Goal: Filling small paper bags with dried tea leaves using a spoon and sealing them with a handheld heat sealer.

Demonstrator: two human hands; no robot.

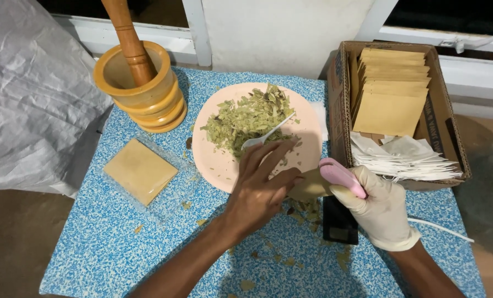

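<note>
At the far left a crinkled grey plastic sheet (31, 94) hung beside the blue-and-white speckled tabletop (119, 248). On the tabletop's back left corner stood a ribbed yellow wooden mortar (147, 91) with a brown wooden pestle (129, 38) leaning inside it. In front of it lay a flat square tan paper pouch (140, 170) inside a clear plastic wrapper. Near the middle sat a round pale pink plate (307, 138) carrying a heap of crushed dried green leaves (245, 118), with a white plastic spoon (266, 135) resting in the heap.

The bare left hand (260, 185) reached over the plate's near edge, its fingers curled around the spoon's handle end and touching a small tan paper pouch (308, 185). The right hand (376, 207), in a cream latex glove, gripped a pink oblong plastic tool (341, 175) against that pouch, just above a small black device (339, 221) lying on the tabletop. Leaf crumbs were scattered around both hands. A white cord (442, 229) ran off to the right.

At the right stood an open brown cardboard box (340, 94) holding a row of upright tan pouches (392, 94) and a stack of white paper sachets (403, 157).
</note>
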